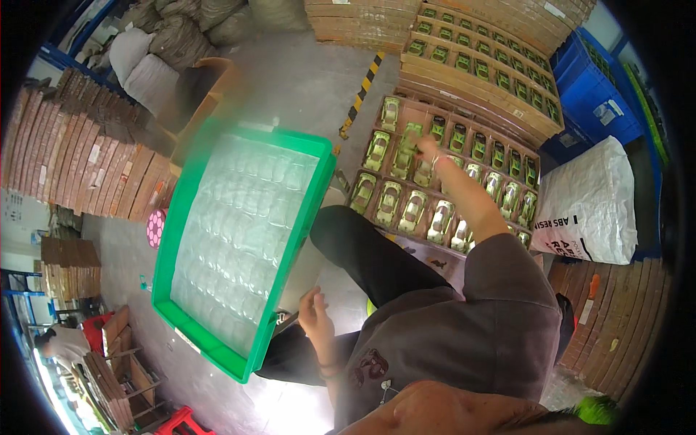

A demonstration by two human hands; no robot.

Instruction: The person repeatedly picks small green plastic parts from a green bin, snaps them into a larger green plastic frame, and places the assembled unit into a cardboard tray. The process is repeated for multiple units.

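R hand (pixel 429 151) is down among the light-green toy cars (pixel 413 210), near the far-left part of a divided cardboard box (pixel 415 111); prob. the handling step, i.e. picking or setting a car. R grip: can't tell if it's pinching one, b/c fingertips blur into the car under them. L hand (pixel 314 313) is off to the side by the green tray (pixel 217 348), fingers half curled, grip released, nothing seen in it. Tray is tilted in view, lined w/ clear plastic inserts (pixel 246 210), no cars visible in those. Next move prob. calls for a light fingertip hold & a straight up/down path, as dividers & neighbouring cars sit close; L hand is free to steady the tray if req'd.
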